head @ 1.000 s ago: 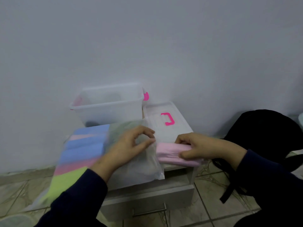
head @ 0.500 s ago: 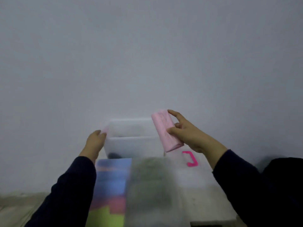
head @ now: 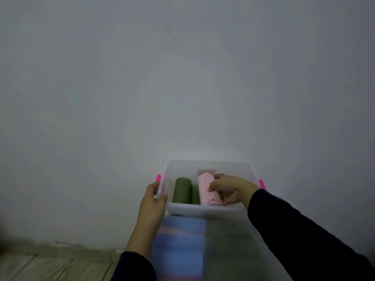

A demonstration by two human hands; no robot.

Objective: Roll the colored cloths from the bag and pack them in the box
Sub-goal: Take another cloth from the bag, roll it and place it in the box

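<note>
A clear plastic box point(head: 209, 165) with pink clips stands against the wall. Inside it lie two rolled green cloths point(head: 181, 189). My right hand point(head: 231, 189) reaches into the box and grips a rolled pink cloth point(head: 205, 185) next to the green rolls. My left hand point(head: 154, 199) holds the box's left rim, thumb inside. In front of the box a blurred clear bag point(head: 225, 244) lies with folded blue and pink cloths point(head: 178, 246) stacked at its left.
A plain grey wall point(head: 182, 78) fills most of the view. Tiled floor point(head: 50, 264) shows at the lower left. Both dark sleeves come in from the bottom edge.
My right hand has carried the pink roll from above the box rim down into the box. My left hand left the bag and took the box's left rim. The camera tilted up.
</note>
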